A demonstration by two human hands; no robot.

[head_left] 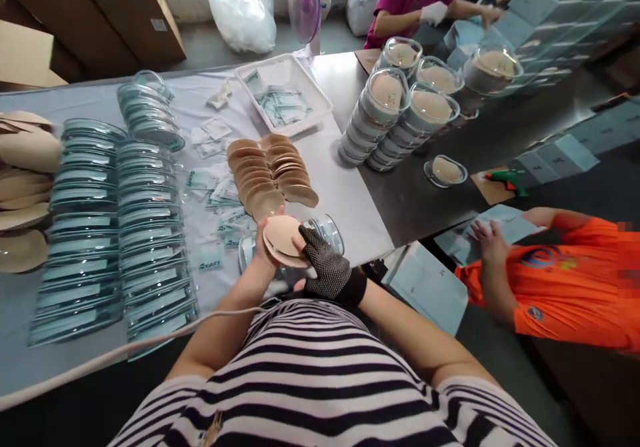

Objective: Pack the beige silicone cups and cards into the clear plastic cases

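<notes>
While the left hand (266, 252) holds a beige cup (283, 235), the gloved right hand (327, 270) pinches its edge beside what looks like a half-hidden clear case (335, 232).

Glare glints on clear containers (153, 230); lower corners are dim.

Left grip (266, 250) beside gloved right grip (327, 268)

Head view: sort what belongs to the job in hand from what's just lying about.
Likely in the job:
- beige cup, held in the left hand, touched by the gloved right hand
- rows of beige cups
- clear cases
- printed packets

Apparently just about:
- purple fan
- white plastic bag
- cardboard boxes
</notes>
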